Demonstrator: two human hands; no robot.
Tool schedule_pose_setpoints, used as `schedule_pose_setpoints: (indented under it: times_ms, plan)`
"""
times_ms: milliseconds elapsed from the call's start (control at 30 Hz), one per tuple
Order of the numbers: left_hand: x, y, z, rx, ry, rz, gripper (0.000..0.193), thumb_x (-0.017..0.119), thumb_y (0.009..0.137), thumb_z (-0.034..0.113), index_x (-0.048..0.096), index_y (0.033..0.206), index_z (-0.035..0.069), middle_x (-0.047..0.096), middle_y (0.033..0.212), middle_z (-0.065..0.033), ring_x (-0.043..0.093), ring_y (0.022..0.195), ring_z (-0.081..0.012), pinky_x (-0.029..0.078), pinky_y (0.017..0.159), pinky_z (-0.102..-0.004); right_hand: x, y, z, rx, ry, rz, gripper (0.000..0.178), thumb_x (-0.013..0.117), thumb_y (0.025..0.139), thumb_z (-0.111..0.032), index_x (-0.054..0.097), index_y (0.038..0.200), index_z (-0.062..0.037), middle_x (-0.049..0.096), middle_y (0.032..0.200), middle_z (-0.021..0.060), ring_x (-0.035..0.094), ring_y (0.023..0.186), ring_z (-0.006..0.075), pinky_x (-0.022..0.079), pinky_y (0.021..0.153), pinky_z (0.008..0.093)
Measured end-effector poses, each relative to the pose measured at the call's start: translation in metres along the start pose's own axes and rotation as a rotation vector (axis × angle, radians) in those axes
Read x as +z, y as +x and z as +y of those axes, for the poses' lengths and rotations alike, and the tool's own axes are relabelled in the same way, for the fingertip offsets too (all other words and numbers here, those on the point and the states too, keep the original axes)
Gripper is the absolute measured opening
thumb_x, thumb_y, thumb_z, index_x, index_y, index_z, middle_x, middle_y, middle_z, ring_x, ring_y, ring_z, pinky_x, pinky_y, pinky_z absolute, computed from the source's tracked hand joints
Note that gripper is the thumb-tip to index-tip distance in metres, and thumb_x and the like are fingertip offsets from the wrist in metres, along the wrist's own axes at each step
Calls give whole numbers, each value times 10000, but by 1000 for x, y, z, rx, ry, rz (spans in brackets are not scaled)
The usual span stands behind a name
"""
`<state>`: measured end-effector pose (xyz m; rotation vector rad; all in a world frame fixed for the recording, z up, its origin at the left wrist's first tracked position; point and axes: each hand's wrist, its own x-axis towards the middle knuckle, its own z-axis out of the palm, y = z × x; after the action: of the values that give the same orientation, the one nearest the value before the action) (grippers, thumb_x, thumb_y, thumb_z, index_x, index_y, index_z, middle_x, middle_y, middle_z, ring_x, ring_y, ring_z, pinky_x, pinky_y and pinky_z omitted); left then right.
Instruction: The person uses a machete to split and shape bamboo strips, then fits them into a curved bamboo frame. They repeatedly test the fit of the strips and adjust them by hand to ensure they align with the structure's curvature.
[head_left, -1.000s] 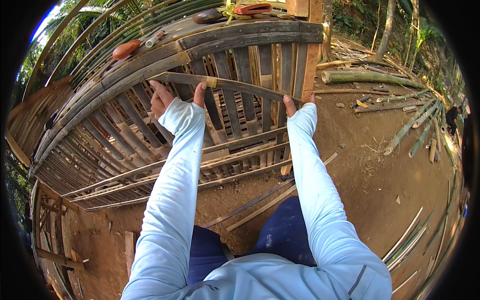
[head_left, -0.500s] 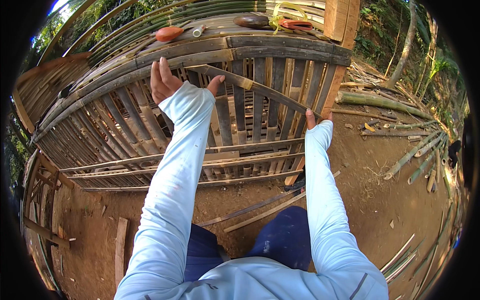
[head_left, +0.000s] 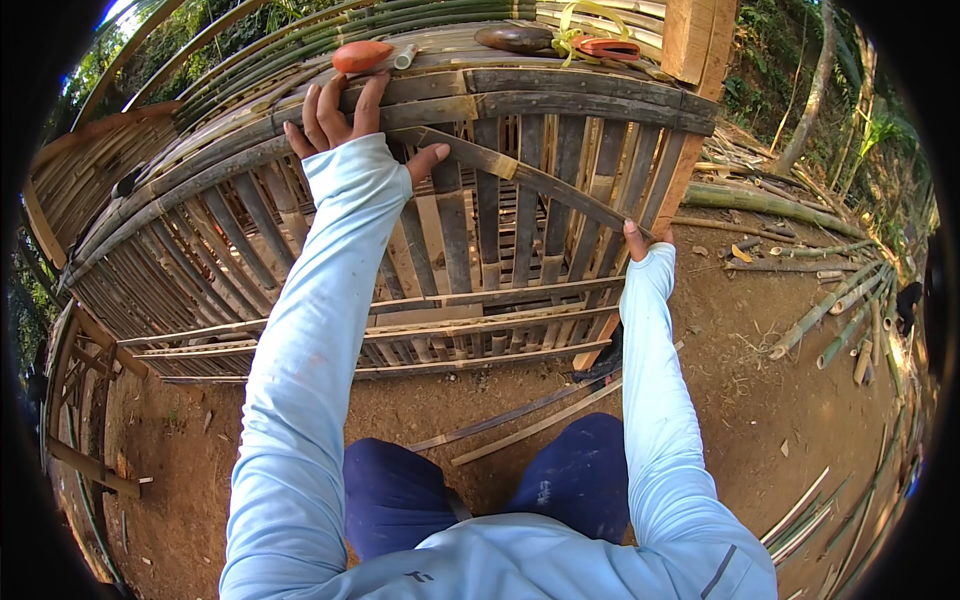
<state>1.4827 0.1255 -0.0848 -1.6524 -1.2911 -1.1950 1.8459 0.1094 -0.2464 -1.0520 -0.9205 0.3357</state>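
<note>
A split bamboo slat [head_left: 566,187] slants down to the right across the front of a railing made of upright bamboo strips [head_left: 487,225]. My right hand [head_left: 648,247] pinches its lower end beside the wooden post, thumb in front and the other fingers mostly hidden behind. At the upper end, my left hand [head_left: 345,122] has its fingers spread over the railing's top rail [head_left: 410,103]. The left thumb points right, close to or touching the slat's upper end; I cannot tell which.
An orange rounded object [head_left: 362,56], a short pale tube [head_left: 405,57], a dark oblong object [head_left: 513,38] and an orange-handled tool [head_left: 607,49] lie on the bamboo surface behind the rail. A wooden post [head_left: 690,120] stands at right. Bamboo poles [head_left: 760,203] and strips lie on the ground.
My left hand has moved up and its fingers have come down over the top rail, near the orange object. My right hand keeps hold of the slat's lower end.
</note>
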Motion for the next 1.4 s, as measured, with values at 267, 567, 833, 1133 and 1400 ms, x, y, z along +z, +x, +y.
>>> schedule_pose_setpoints:
  times_ms: [267, 567, 833, 1133, 1400]
  plan:
    - [13, -3, -11, 71, -105, 134, 1109, 823, 619, 651, 320, 1473, 152, 297, 1483, -108, 195, 1437, -311, 40, 1162, -585, 10, -5, -6, 78, 78, 90, 824, 849, 743, -398, 472, 1374, -26, 580, 1284, 156, 507, 1196, 284, 331, 1054, 434]
    - [17, -3, -16, 132, -53, 200, 1128, 773, 641, 706, 308, 1470, 99, 362, 1443, -126, 257, 1403, -311, 115, 1155, -540, 15, -7, -5, 52, 109, 102, 851, 844, 745, -427, 460, 1376, -4, 577, 1270, 147, 507, 1181, 266, 323, 1057, 401]
    - [21, -2, -14, 155, -47, 247, 1096, 772, 642, 718, 350, 1458, 121, 375, 1428, -148, 287, 1385, -325, 154, 1142, -533, 14, -9, -12, 21, 54, 81, 799, 846, 761, -412, 486, 1360, -25, 601, 1260, 142, 527, 1178, 266, 359, 1038, 418]
    - [20, -1, -16, 174, -35, 248, 1113, 822, 614, 663, 350, 1467, 126, 368, 1455, -137, 277, 1394, -337, 116, 1153, -559, 18, -7, 6, -65, 118, 121, 909, 860, 750, -431, 421, 1397, 32, 547, 1347, 202, 477, 1287, 302, 317, 1112, 402]
    - [31, 1, -19, 165, -22, 304, 1092, 781, 624, 726, 401, 1453, 126, 397, 1447, -133, 296, 1394, -322, 130, 1162, -550, 0, -8, 35, 61, -146, 103, 1419, 924, 523, -581, 134, 1529, 33, 263, 1513, 363, 319, 1421, 433, 313, 1158, 481]
